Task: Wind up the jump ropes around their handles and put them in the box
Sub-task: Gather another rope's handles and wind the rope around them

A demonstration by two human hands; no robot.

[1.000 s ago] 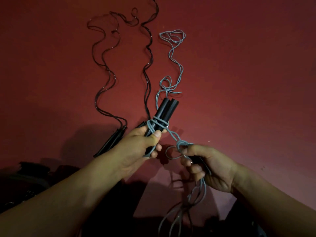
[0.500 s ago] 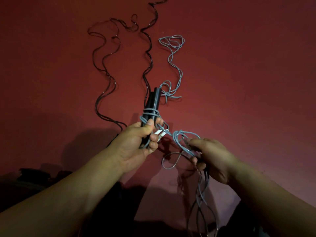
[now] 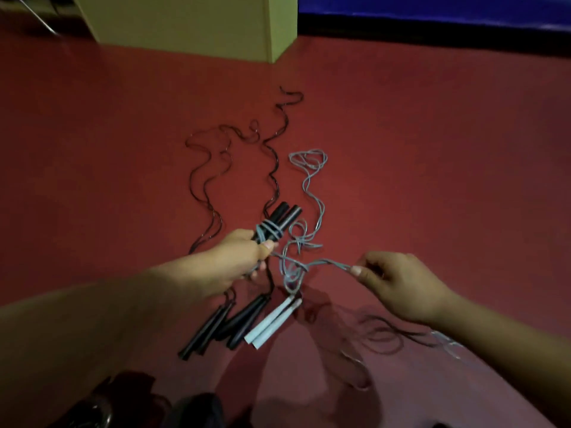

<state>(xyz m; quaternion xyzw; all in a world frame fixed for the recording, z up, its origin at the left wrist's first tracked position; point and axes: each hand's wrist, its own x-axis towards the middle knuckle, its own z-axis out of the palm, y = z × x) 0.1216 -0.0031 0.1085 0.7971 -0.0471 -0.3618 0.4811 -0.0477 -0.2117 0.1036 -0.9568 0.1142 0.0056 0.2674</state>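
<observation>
Black handles [image 3: 282, 219], wound with grey rope [image 3: 304, 264], are gripped by the left hand [image 3: 244, 257]; the rope is pinched by the right hand [image 3: 398, 284] above the red floor [image 3: 432, 149].

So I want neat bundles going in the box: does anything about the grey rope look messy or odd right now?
Yes. Between the left hand gripping the black handles and the right hand pinching the grey rope, the cord is snarled into a tangle of loops instead of running straight, so it would not wind cleanly.
</observation>
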